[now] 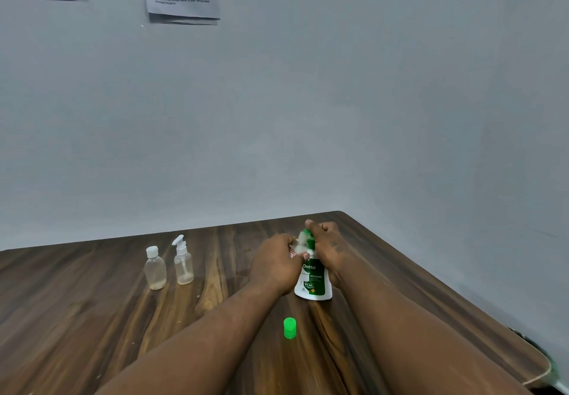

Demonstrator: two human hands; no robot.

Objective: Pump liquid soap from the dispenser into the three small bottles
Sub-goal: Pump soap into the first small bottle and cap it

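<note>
**Bottle 1 at the nozzle, pump stroke due**

Head view: my L hand (274, 263) has its fingers curled round a clear small bottle (298, 245), holding it tilted against the dispenser (314, 277) just under the green pump head. My R hand (328, 243) wraps the dispenser's neck from the right, 1 finger laid over the pump top. The dispenser stands upright on the table (92, 317), towards the far right corner. A green cap (289, 328) stands near it on my side, prob. off the bottle in hand.

Well to the left stand the other 2: a capped bottle (155, 270) and a spray bottle (183, 265), tops on, both approx. empty.

I judge this as fill no. 1 of 3. Can't tell if the bottle mouth sits right under the spout. Next: line it up, then press straight down w/ the R finger, keeping the L grip steady.
</note>
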